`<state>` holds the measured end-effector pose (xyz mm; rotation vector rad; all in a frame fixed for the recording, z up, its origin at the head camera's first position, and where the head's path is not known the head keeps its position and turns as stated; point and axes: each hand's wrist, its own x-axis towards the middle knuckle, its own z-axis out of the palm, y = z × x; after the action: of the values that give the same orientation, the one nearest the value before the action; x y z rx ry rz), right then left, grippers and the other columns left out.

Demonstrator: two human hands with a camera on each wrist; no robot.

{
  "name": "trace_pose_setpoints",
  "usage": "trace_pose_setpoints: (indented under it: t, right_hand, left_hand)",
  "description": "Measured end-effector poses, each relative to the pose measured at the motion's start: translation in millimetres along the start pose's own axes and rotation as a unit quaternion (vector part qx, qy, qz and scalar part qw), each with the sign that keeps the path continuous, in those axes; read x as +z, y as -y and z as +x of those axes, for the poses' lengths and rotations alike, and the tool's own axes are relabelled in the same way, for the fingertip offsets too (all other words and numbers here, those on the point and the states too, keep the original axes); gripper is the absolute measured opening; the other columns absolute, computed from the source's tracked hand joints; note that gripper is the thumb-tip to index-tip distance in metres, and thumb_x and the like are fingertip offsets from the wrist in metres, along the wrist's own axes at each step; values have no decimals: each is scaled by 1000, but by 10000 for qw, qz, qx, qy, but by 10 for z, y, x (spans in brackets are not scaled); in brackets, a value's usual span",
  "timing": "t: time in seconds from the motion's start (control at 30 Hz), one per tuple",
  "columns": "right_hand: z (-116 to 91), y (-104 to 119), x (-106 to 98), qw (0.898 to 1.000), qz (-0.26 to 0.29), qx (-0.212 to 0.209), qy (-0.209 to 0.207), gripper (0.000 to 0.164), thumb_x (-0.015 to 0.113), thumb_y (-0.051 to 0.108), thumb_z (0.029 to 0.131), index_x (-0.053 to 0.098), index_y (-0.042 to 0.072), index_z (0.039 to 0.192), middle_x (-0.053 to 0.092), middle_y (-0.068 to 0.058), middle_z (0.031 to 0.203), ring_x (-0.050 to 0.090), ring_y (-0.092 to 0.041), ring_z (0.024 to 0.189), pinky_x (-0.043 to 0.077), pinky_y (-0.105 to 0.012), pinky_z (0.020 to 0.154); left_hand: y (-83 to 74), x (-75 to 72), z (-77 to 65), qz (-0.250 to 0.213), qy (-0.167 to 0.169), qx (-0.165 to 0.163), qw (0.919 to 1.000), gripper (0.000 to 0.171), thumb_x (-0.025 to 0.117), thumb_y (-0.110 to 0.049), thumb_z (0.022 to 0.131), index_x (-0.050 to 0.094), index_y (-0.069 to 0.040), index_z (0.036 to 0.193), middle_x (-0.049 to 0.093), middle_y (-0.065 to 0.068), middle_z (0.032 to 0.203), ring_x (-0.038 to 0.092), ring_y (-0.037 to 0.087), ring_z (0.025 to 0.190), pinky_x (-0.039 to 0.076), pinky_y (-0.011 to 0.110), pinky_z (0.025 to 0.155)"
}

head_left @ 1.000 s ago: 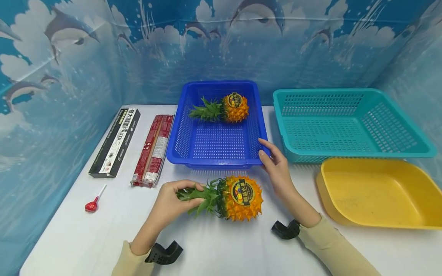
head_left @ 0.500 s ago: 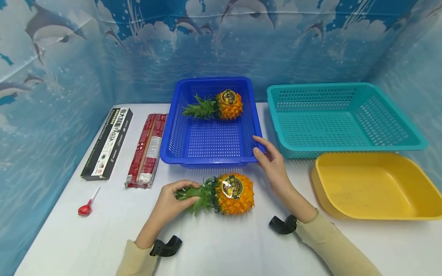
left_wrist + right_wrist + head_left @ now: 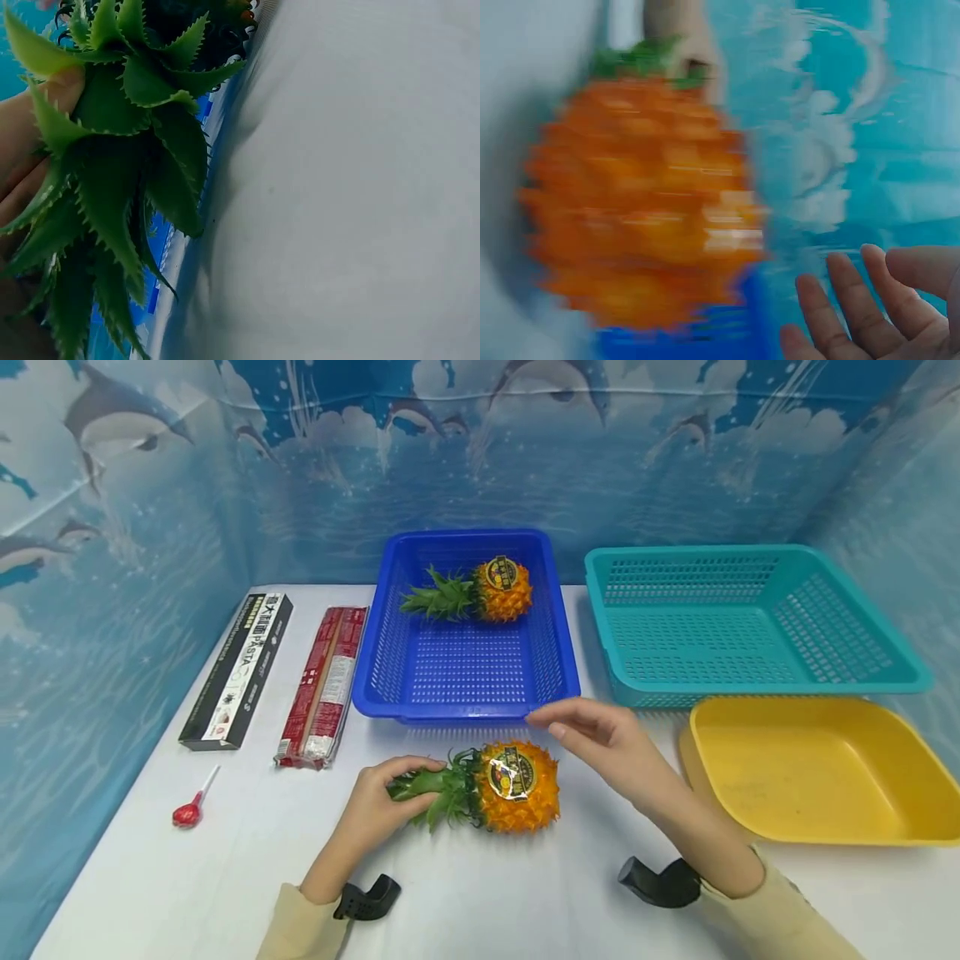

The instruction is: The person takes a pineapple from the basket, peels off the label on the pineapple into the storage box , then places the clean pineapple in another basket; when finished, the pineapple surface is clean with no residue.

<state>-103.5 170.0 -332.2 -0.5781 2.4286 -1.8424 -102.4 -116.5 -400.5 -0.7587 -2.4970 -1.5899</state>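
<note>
A spiky orange pineapple with a green crown and a round black-and-gold label lies sideways in front of the blue basket. My left hand pinches its crown leaves between thumb and fingers. Just off the front right corner of the blue basket, my right hand is held above and right of the fruit. In the right wrist view, its fingers are spread and hold nothing, with the blurred fruit beside them. Inside the basket lies a second pineapple, crown pointing left.
Left of the basket lie a red pasta packet and a black-and-white pasta box. A red lollipop is nearer the front left. A teal basket and a yellow tub stand on the right. Dolphin-print curtain borders the table.
My right hand has let go of the blue basket's right front edge and drawn back toward the near pineapple. My left hand keeps its hold on the crown.
</note>
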Motion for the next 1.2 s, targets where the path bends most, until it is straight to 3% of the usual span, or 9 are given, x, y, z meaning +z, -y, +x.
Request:
trace_pose_setpoints:
  t: [0.13, 0.3, 0.53, 0.67, 0.83, 1.2]
  right_hand:
    - [-35, -177, 89, 9964, 382, 541, 534, 29, 54, 12, 96, 58, 4, 124, 57, -8, 123, 50, -20, 117, 41, -34, 95]
    - [-31, -239, 166, 9947, -37, 451, 919, 42, 60, 16, 93, 51, 5, 132, 54, -6, 128, 42, -23, 124, 29, -49, 103]
    - [-58, -295, 218, 9916, -894, 369, 861, 41, 63, 19, 91, 55, 8, 130, 54, -6, 130, 41, -29, 125, 23, -58, 102]
    - [-56, -301, 220, 9911, -987, 357, 824, 40, 61, 20, 92, 55, 9, 130, 54, -6, 129, 43, -28, 122, 29, -56, 99]
    - [-8, -301, 218, 9909, -996, 232, 874, 35, 58, 16, 94, 56, 6, 127, 58, -3, 123, 50, -23, 105, 40, -45, 88]
    - [116, -285, 217, 9932, -604, 327, 936, 24, 56, 14, 95, 61, 5, 117, 60, -4, 115, 50, -25, 114, 36, -50, 97]
  left_hand:
    - [-80, -1, 22, 7, 31, -45, 10000, 30, 77, 6, 71, 69, 2, 100, 68, 11, 99, 63, 25, 97, 47, 35, 87]
    - [-86, 4, 33, 25, 9, -143, 9999, 31, 77, 6, 71, 69, 2, 101, 68, 11, 100, 62, 24, 97, 48, 34, 86]
    - [265, 67, 15, -281, 173, -372, 9988, 37, 77, 4, 73, 69, -4, 109, 67, 6, 107, 60, 20, 102, 46, 35, 88]
    - [330, 54, 18, -419, 261, -367, 9981, 39, 77, 2, 74, 68, -8, 112, 66, 0, 109, 58, 16, 104, 45, 33, 90]
    - [348, 39, 5, -432, 253, -189, 9986, 41, 77, 1, 74, 68, -8, 113, 66, -2, 110, 58, 16, 106, 45, 34, 90]
    - [359, 45, -20, -366, 92, -130, 9992, 41, 77, 2, 74, 68, -8, 112, 66, 0, 109, 59, 17, 105, 45, 33, 90]
